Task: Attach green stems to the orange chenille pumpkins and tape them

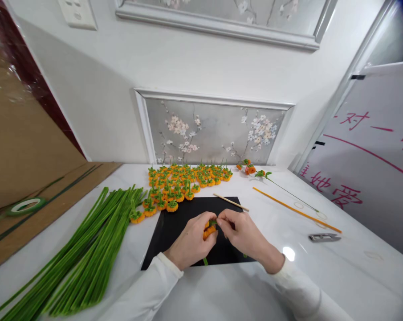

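Observation:
Above a black mat (174, 223), my left hand (193, 238) holds an orange flower piece (208, 232) between thumb and fingers. My right hand (243, 234) meets it from the right, its thumb and forefinger pinched on a green stem end (213, 222) at the top of the flower. A short green piece (205, 261) lies at the mat's lower edge, below my left hand. Behind the mat stand rows of several small orange flowers with green tops (172, 205). The wooden stick (231, 202) rests across the mat's upper right corner.
Long green stems (91, 249) lie in a bundle at the left. Green tape (26, 206) sits on cardboard (7, 240). To the right are an orange stem (296, 209), small snips (324, 237) and a finished flower spray (250, 170). A wall (104, 102) rises behind the table.

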The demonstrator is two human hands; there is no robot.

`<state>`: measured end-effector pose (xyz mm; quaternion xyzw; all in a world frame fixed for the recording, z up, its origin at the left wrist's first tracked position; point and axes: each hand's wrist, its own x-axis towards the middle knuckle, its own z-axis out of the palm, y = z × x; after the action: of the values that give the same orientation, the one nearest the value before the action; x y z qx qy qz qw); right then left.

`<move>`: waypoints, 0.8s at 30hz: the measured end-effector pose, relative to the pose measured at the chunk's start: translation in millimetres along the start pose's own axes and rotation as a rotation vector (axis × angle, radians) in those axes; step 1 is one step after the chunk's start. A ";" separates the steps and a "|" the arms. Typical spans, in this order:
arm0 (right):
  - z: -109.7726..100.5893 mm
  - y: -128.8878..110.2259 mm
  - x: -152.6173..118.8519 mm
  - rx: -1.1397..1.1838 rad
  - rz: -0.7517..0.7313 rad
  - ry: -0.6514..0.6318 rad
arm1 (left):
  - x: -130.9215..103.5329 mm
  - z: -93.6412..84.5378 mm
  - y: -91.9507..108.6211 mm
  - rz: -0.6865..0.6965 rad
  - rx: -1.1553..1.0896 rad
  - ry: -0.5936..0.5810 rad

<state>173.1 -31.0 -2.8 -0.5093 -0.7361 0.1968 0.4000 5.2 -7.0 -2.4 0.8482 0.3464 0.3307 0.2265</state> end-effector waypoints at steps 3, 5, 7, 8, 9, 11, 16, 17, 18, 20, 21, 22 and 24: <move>0.7 2.0 -0.2 -0.010 -0.026 -0.015 | -1.6 -0.8 -1.1 -0.026 0.023 0.003; 0.6 3.5 -0.1 -0.031 -0.042 -0.021 | -2.4 -2.3 -1.3 -0.049 0.001 -0.012; 0.1 4.4 0.3 -0.053 -0.053 -0.024 | -2.5 -3.7 -0.9 -0.067 -0.041 -0.027; -0.4 4.6 0.6 -0.058 -0.057 -0.023 | -2.3 -4.2 -0.5 -0.079 -0.081 -0.033; -0.9 4.6 0.8 -0.055 -0.059 -0.021 | -1.8 -4.5 -0.1 -0.104 -0.148 -0.045; -1.6 4.7 1.2 -0.028 -0.064 -0.019 | -0.4 -5.3 0.8 -0.203 -0.376 -0.096; -0.7 8.6 1.9 0.013 -0.089 0.001 | 0.4 -8.6 2.1 -0.487 -0.992 -0.270; -0.3 9.9 2.1 0.002 -0.092 0.011 | -0.2 -9.1 2.1 -0.514 -1.041 -0.299; 0.1 10.9 2.5 -0.014 -0.097 0.022 | -0.8 -9.3 2.3 -0.531 -1.066 -0.324; 0.3 11.8 3.4 -0.049 -0.121 0.067 | -1.5 -9.5 2.9 -0.531 -1.077 -0.338; 0.0 11.3 3.7 -0.069 -0.139 0.113 | -1.4 -9.5 3.5 -0.519 -1.075 -0.317; -0.6 10.3 4.0 -0.091 -0.156 0.175 | -1.0 -9.7 4.3 -0.501 -1.077 -0.275; -1.9 7.2 3.8 -0.118 -0.186 0.309 | 0.5 -10.7 6.1 -0.465 -1.109 -0.159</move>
<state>178.2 -24.8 -5.1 -0.4860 -0.7200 0.0348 0.4942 0.4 -9.0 8.8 0.5280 0.2807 0.3392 0.7262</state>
